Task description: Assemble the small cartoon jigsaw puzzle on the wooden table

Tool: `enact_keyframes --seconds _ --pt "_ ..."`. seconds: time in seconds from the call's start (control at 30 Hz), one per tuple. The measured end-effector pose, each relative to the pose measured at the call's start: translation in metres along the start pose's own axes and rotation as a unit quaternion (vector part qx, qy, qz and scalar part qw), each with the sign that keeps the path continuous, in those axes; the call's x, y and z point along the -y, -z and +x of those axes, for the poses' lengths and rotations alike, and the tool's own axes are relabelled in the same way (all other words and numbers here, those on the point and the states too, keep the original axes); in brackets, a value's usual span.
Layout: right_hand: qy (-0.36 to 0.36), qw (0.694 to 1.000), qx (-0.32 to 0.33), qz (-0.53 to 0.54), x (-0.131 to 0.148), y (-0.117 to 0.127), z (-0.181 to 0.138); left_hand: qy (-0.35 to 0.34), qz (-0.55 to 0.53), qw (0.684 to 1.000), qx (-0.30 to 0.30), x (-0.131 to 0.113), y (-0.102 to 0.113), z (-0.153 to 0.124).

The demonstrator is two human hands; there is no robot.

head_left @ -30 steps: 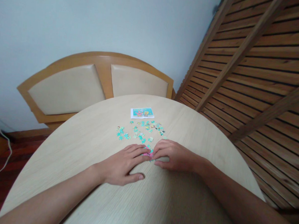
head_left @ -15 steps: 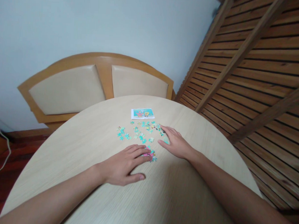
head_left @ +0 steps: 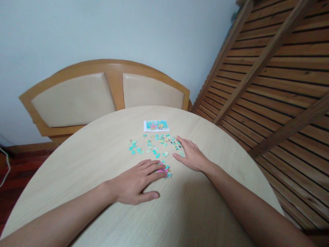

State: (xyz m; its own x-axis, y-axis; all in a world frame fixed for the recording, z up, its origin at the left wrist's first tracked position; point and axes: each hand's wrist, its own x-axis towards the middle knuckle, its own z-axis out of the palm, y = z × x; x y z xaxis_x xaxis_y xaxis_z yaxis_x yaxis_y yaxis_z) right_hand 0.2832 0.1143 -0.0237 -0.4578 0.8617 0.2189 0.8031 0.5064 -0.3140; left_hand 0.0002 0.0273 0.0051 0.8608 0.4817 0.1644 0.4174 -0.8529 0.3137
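Observation:
My left hand [head_left: 137, 182] lies flat and open on the round wooden table [head_left: 98, 161], its fingertips resting on a small joined cluster of pink and teal puzzle pieces [head_left: 165, 171]. My right hand [head_left: 191, 156] lies open further back, fingers stretched over a teal piece [head_left: 181, 153] at the right end of the scattered loose puzzle pieces [head_left: 153, 144]. A small reference picture card [head_left: 156, 125] lies beyond the pieces.
A wooden bench back with two beige cushions [head_left: 100, 94] stands behind the table against a pale blue wall. A slatted wooden panel [head_left: 276, 77] leans along the right. A white cable [head_left: 2, 168] lies on the red floor at left.
My right hand left the joined cluster beside my left hand and reached back and right to the loose pieces. My left hand stayed in place.

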Motion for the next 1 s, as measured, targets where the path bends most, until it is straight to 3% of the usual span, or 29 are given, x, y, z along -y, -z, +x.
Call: enact_keyframes --seconds 0.2,0.4,0.67,0.87,1.0 --pt "-0.013 0.999 0.022 -0.03 0.004 0.003 0.002 0.007 -0.006 1.0 0.011 0.0 -0.001 0.0" --pt "-0.08 0.995 -0.012 -0.058 -0.001 0.008 0.002 0.017 -0.004 1.0 0.015 0.004 -0.003 -0.003" --pt "-0.119 0.983 -0.016 -0.141 -0.012 0.033 -0.007 0.032 -0.011 0.999 -0.005 0.007 -0.007 -0.006" --pt "-0.14 0.983 0.001 -0.118 0.006 0.047 -0.019 0.043 -0.015 0.999 -0.01 0.008 -0.008 -0.005" --pt "-0.12 0.987 0.048 -0.095 0.032 0.05 -0.026 0.046 -0.005 0.999 -0.009 0.006 -0.006 -0.003"
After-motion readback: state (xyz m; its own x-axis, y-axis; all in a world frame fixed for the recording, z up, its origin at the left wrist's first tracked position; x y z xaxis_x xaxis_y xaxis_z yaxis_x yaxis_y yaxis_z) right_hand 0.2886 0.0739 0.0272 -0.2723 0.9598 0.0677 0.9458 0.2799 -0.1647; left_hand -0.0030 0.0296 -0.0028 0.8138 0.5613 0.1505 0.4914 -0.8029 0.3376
